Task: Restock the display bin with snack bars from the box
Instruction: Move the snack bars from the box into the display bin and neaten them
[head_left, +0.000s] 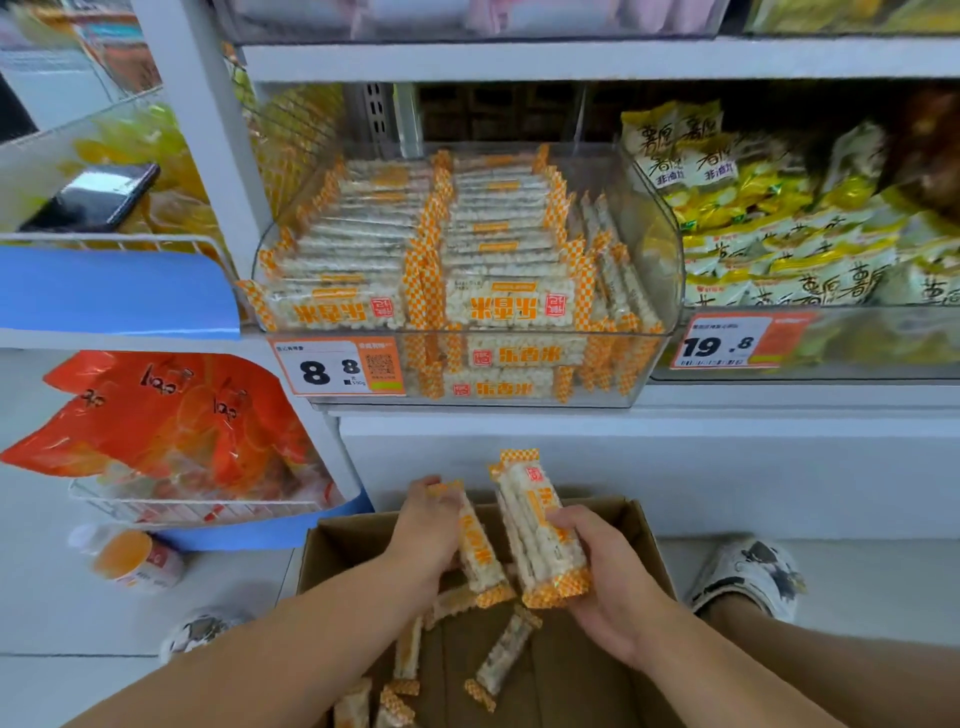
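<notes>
Head view: above the cardboard box (644, 525), the left hand (426, 535) grips one snack bar (480, 551); the right hand (608, 577) clutches a bundle of bars (540, 525), perhaps three. Loose bars (501, 657) lie inside; the display bin (660, 291) sits above, nearly full.

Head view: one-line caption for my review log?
Both hands, left hand and right hand, hold snack bars above the box, below the display bin.

White metal shelving (597, 60) is filling the wall, lit evenly from above. A pale tiled floor (62, 618) is running beneath it. On the left, a wire basket (171, 506) with blue trim is hanging beside the white upright post (208, 156).
</notes>
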